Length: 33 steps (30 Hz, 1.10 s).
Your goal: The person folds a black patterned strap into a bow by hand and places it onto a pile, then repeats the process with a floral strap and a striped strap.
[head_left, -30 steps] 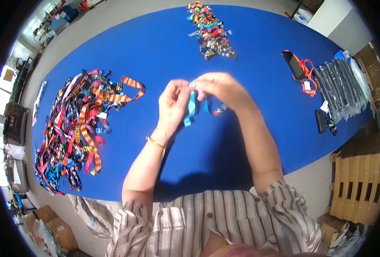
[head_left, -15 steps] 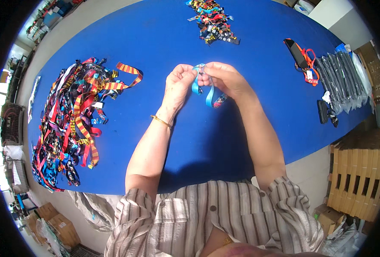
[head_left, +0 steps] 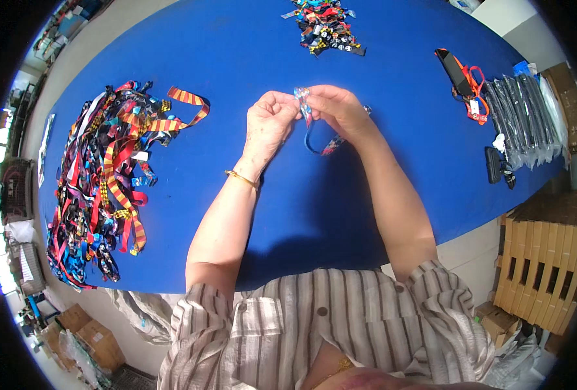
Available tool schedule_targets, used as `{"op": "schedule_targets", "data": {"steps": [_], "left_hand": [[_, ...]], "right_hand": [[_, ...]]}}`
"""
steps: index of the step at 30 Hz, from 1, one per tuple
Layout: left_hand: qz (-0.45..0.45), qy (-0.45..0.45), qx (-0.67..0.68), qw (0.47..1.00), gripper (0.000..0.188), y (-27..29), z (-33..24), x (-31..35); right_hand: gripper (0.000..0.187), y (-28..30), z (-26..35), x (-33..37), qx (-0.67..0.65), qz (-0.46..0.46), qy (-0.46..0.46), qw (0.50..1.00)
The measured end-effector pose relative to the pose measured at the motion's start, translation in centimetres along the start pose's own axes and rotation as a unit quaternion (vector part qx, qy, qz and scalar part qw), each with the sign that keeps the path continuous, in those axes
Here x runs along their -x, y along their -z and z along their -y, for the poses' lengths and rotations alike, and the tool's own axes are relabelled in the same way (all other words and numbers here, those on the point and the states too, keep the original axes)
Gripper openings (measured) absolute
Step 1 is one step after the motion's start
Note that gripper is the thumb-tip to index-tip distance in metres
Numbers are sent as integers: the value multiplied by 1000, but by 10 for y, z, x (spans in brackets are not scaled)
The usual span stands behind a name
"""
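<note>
A patterned strap [head_left: 329, 148] is held by both hands above the middle of the blue surface [head_left: 236, 58]. By the left hand [head_left: 267, 123], its upper part is pinched, thumb and forefinger pressed together with barely a gap; the remaining fingers are curled in toward the palm. By the right hand [head_left: 341, 116], the strap is gripped just beside that point, between thumb and bent forefinger; how its other fingers are placed cannot be told, as they are partly hidden. The strap is hung in a loop below the fingertips, its far part passed behind the right hand and seen again beyond it.

Along the left edge of the surface, a large heap of mixed straps [head_left: 93, 188] is spread. At the far edge, a smaller pile of straps [head_left: 327, 32] is laid. Near the right edge, dark plastic-wrapped packs [head_left: 522, 120] are set in a row.
</note>
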State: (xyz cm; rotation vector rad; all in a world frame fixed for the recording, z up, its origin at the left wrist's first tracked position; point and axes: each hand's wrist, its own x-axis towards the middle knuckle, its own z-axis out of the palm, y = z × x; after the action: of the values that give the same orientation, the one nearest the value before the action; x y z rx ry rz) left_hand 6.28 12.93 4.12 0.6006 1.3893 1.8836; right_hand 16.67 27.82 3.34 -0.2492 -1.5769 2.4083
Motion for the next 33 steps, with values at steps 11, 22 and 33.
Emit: {"op": "schedule_targets", "data": {"steps": [11,22,33], "left_hand": [[37,29,-39,998,14,4,-2,2],[78,41,0,996,10,3,3,-3],[90,62,-78,991,17,7,-2,0]], "right_hand": [[21,-6,-1,-1,96,-82,25,992],[21,-9,0,1,164,-77,69,981],[20,-10,1,-2,155,-97,54,982]]}}
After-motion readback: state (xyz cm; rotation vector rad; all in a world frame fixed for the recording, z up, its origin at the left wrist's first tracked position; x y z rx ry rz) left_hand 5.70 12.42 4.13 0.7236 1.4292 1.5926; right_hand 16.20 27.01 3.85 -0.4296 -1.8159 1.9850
